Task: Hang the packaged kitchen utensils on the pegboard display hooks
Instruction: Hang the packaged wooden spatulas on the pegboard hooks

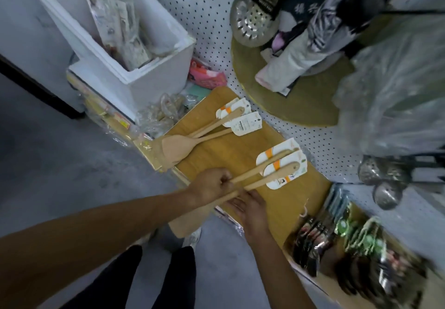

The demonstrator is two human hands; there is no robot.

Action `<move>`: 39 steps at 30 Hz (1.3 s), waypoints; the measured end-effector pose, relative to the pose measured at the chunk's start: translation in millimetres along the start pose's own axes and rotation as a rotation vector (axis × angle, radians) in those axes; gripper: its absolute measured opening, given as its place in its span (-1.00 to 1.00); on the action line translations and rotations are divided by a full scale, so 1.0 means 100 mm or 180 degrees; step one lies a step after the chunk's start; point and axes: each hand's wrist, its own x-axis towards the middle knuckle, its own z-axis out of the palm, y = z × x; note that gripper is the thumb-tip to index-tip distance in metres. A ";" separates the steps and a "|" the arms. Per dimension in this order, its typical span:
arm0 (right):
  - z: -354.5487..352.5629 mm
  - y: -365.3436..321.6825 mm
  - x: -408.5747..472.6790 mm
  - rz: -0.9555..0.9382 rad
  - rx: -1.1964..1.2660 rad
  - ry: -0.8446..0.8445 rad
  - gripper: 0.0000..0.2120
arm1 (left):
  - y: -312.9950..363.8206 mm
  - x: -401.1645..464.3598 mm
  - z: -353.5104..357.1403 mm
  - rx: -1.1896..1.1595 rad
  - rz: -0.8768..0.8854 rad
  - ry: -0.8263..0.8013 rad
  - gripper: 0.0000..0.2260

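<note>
Pointing up-right toward pegboard [204, 7] (diagonally): 2 spatula handles [260, 171].

A white foam box [154, 77] stands beside a pink packet [207, 75].

Bare forearms, black trousers [115, 282], one white shoe [193, 236].

Two wooden utensils [262, 172] with long pale handles and white-and-orange card tags at the handle ends, side by side and slanting up to the right against the wooden board [240, 149], lower handles gripped in the left hand [212, 186]. Farther up and left, wooden spatulas [192, 137] with broad flat blades, handles fanned toward their white tags, also against the board. Behind, white pegboard [204, 7] dotted with dark holes.
</note>
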 end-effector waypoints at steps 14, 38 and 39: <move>-0.37 -0.23 -2.06 -0.1143 -0.0122 0.0688 -0.89 | 1.36 -1.34 -0.15 0.0196 0.0587 -0.0833 -0.86; -3.24 0.39 -4.44 -0.2492 0.0101 0.1863 -0.98 | 3.03 -2.59 2.42 -0.0031 0.1684 -0.2135 -0.90; -3.41 0.43 -4.51 -0.2500 0.0097 0.1887 -0.97 | 3.08 -2.64 2.58 -0.0032 0.1703 -0.2170 -0.86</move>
